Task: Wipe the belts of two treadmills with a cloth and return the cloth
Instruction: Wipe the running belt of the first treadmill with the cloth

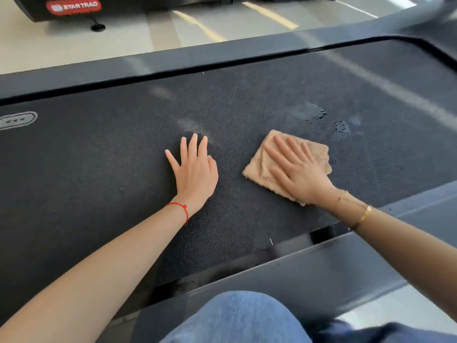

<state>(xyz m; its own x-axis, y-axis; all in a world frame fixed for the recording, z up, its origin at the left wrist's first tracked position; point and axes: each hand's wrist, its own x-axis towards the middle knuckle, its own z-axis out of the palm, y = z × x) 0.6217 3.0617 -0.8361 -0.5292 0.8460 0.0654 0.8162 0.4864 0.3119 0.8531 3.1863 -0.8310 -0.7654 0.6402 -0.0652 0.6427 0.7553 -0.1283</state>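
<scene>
I see the treadmill belt [103, 154] running across my view, a dark, grainy surface framed by a smooth grey side rail on the far edge [173, 63] and another on the near edge [309, 266]. Flat on the belt lies a tan, fuzzy cloth [262, 167], folded roughly square, with my right hand [296, 169] pressed on top of it, fingers straight. My left hand [195, 167] rests palm-down directly on the belt, just beside the cloth but apart from it. Wet patches [319, 115] darken the belt beyond the cloth. A pale oval marking [18, 120] sits on the belt at far left.
</scene>
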